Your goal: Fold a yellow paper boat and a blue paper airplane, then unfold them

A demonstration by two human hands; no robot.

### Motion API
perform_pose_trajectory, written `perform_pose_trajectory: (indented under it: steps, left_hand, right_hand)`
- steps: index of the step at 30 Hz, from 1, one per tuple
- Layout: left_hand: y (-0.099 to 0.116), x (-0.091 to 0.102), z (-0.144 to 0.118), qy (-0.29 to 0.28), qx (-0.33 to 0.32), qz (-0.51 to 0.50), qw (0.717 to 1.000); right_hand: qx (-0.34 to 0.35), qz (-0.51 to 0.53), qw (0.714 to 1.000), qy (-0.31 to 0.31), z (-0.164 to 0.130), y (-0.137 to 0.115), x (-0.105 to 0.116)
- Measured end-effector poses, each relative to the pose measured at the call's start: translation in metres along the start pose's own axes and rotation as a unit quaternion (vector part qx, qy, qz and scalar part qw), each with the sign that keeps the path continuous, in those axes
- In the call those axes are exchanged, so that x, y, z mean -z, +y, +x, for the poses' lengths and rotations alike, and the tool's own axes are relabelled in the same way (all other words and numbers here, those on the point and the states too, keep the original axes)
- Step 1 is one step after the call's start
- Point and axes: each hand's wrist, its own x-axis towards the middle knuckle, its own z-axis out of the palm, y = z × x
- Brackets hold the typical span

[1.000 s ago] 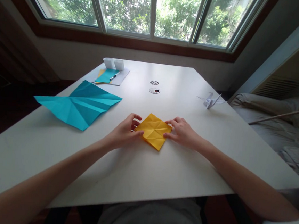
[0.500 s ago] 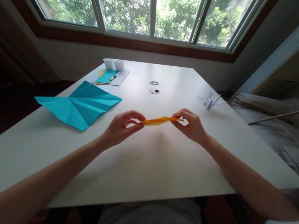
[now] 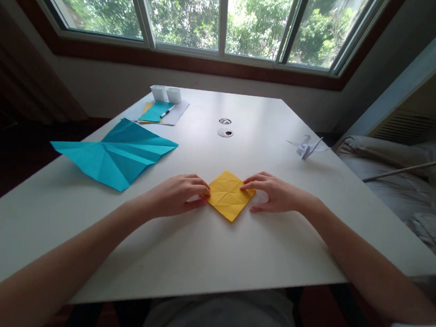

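Note:
A folded yellow origami paper [image 3: 228, 197] lies on the white table in a diamond shape, with crossing crease lines on its upper face. The curled fingers of my left hand [image 3: 179, 194] are closed on its left corner, the thumb close beside the edge. On the right corner rest the fingertips of my right hand [image 3: 276, 193]; its thumb is spread apart from the fingers and touches the table beside the paper. What lies under the fingertips is hidden.
A large creased teal paper [image 3: 115, 152] lies at the left of the white table [image 3: 179, 262]. Far left are paper sheets [image 3: 156, 112], a pen [image 3: 167, 111] and white containers [image 3: 166, 94]. A white paper crane [image 3: 306, 148] stands at right; two round discs [image 3: 225, 133] lie mid-table.
The yellow paper was held edge-on above the table between both hands. Now it lies lower, flat on the tabletop with its face visible, and my right thumb has parted from it.

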Motion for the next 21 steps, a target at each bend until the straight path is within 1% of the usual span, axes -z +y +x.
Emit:
perform_pose_trajectory:
  steps: [4, 15, 21]
  left_hand:
    - [0.0007, 0.0013, 0.0008, -0.001, -0.002, 0.005, 1.000]
    - [0.0036, 0.0025, 0.0018, 0.003, 0.001, 0.003, 1.000]
    - [0.0063, 0.0012, 0.0023, 0.004, 0.004, 0.023, 1.000]
  right_hand:
    - [-0.007, 0.004, 1.000, 0.014, 0.0025, -0.0001, -0.0017]
    - [0.016, -0.017, 0.999, 0.031, 0.0046, -0.0023, -0.0023]
    - [0.034, -0.037, 0.997, 0.061, 0.0066, -0.0034, -0.0051]
